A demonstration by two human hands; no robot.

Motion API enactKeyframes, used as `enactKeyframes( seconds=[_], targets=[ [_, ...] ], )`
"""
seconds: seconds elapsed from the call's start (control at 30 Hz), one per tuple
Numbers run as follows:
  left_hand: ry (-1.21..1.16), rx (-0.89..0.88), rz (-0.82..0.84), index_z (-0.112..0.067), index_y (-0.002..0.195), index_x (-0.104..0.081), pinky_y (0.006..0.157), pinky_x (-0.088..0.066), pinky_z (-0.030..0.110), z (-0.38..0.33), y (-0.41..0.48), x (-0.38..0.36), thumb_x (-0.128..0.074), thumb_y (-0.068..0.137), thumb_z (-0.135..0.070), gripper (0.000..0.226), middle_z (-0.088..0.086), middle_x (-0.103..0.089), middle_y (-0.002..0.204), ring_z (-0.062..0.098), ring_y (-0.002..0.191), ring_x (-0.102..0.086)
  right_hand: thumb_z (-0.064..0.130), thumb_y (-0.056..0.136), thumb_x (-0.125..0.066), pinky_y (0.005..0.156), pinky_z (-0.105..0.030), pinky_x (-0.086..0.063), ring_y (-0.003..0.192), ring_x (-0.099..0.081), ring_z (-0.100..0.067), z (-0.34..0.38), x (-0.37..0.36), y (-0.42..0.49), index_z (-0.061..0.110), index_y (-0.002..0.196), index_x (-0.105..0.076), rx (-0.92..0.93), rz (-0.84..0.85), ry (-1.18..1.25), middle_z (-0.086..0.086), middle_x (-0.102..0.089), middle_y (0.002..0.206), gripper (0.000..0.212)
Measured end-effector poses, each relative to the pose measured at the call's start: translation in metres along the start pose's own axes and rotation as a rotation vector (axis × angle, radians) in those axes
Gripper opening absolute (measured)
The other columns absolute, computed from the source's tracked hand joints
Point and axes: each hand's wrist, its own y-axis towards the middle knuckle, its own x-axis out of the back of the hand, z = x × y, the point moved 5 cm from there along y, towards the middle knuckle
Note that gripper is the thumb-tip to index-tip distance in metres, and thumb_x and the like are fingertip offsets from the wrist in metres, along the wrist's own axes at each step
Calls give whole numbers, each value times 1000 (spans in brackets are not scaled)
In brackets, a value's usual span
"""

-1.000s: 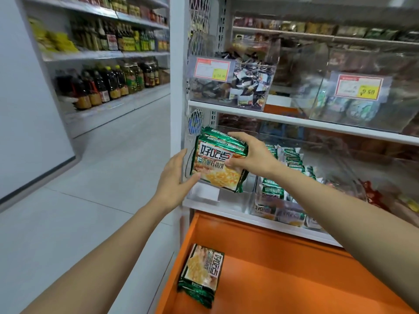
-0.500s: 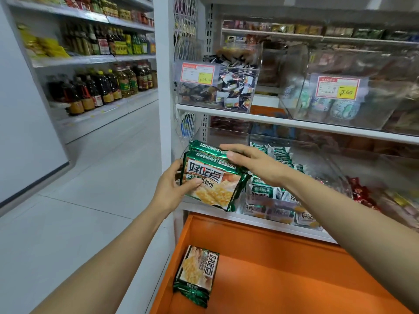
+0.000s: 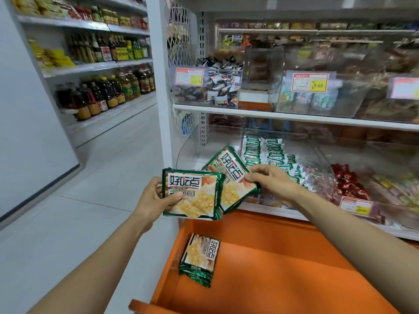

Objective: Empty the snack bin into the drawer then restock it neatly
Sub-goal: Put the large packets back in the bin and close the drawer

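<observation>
Drawer [image 3: 272, 279], orange metal, pulled open, lies straight below both hands. Stack of green foil cracker packs [image 3: 200, 257] sits in its near-left corner, long axis running away. Left hand [image 3: 152, 198] grips flat green packs [image 3: 192, 193]; right hand [image 3: 269, 180] pinches tilted green packs [image 3: 231, 175]. Left hand is nearer the stack. Clear plastic snack bin [image 3: 192, 143] stands just behind on the shelf.

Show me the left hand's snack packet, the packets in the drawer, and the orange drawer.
left-hand snack packet [image 3: 196, 194], head view, front face.
drawer packets [image 3: 201, 253], head view, top face.
orange drawer [image 3: 283, 279], head view, bare floor.
</observation>
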Motion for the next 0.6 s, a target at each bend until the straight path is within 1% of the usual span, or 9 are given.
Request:
enactKeyframes(
  seconds=[0.07,0.1,0.17,0.23,0.33,0.43,0.47,0.53,0.6],
  targets=[
    [22,49,-40,-8,112,-48,63,-55,29,2,-5,-1,-77,77,-10,46,12,-65,110,23,91,-67,11,89,-64,58,-31,-43,72,-57,-23,-15,0,-10,9,95,-61,-70,-17,72,-19,-69,95,7],
    [53,54,-56,-9,113,-48,61,-53,28,1,-7,-2,-78,77,-10,46,10,-64,110,21,89,-66,11,88,-65,60,-30,-42,73,-56,-23,-18,1,-14,11,101,-59,-87,-35,102,-15,-71,91,14],
    [99,34,-71,-11,114,-49,61,-53,26,-4,-8,-5,-78,77,-11,48,8,-63,111,19,90,-65,9,89,-65,66,-31,-52,77,-64,-22,-11,5,-17,11,115,-55,-34,-78,90,-11,-72,87,29],
    [108,-3,-64,-11,117,-50,62,-54,25,-14,-8,-7,-78,77,-11,49,5,-63,112,18,91,-65,10,91,-62,70,-32,-58,85,-69,-22,10,10,-14,11,119,-55,73,-121,29,-10,-72,92,29],
    [85,-91,-37,-11,115,-56,64,-56,24,-31,-4,-9,-76,79,-9,42,6,-67,109,18,90,-68,11,94,-58,75,-29,-57,84,-67,-18,50,11,-3,15,118,-59,223,-144,-40,-10,-69,100,24],
    [43,-160,-2,-13,117,-59,67,-58,24,-42,2,-14,-76,79,-12,41,3,-70,108,16,94,-69,14,95,-57,68,-16,-51,74,-61,-6,75,-3,10,15,124,-59,290,-37,-220,2,-68,94,29],
    [49,-178,14,-15,118,-59,71,-57,24,-45,5,-16,-76,79,-15,43,2,-69,110,15,97,-67,15,96,-57,71,-15,-50,77,-61,-5,77,-8,15,16,125,-59,286,18,-292,5,-67,95,29],
    [87,-197,71,-21,120,-56,81,-56,28,-49,11,-20,-78,77,-21,48,0,-67,114,14,105,-64,18,96,-57,85,-21,-49,94,-63,-10,76,-17,25,18,124,-60,262,104,-359,4,-68,107,29],
    [100,-195,146,-24,119,-53,88,-55,33,-48,17,-23,-77,78,-24,48,-1,-67,115,15,106,-64,20,97,-55,91,-27,-47,100,-62,-13,73,-19,31,21,125,-60,219,143,-327,3,-67,110,28]
  ],
)
